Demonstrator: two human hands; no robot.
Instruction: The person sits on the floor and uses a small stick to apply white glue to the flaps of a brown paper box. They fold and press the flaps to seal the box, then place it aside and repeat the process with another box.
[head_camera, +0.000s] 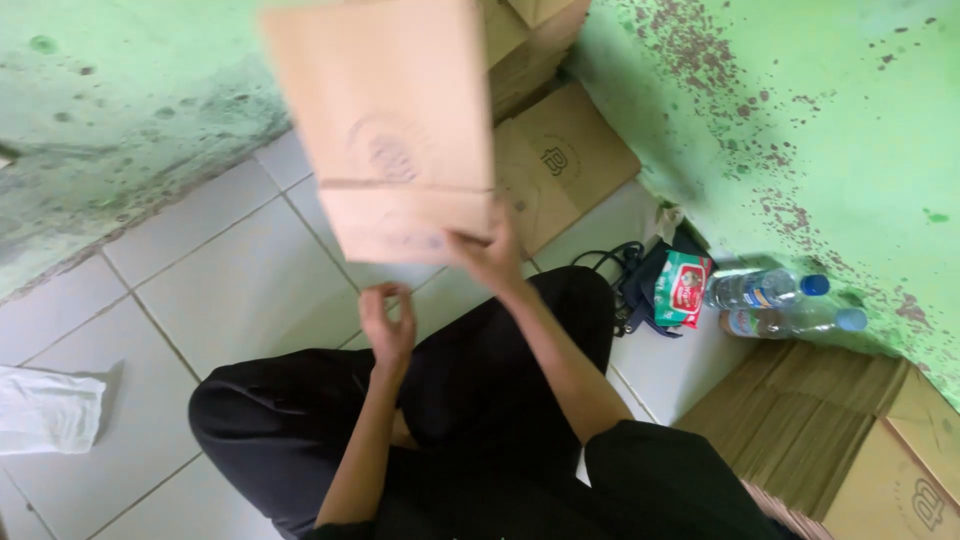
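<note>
The right hand (490, 255) pinches the raised bag (390, 120) at its bottom fold, the left hand (387, 325) hangs loosely curled and empty; a firmer two-handed hold would steady it.

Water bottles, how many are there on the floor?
2. Both lie on their sides by the green wall: the upper bottle with the darker blue cap, and the lower bottle just beneath it, beside a red and green packet. Others may be hidden.
</note>
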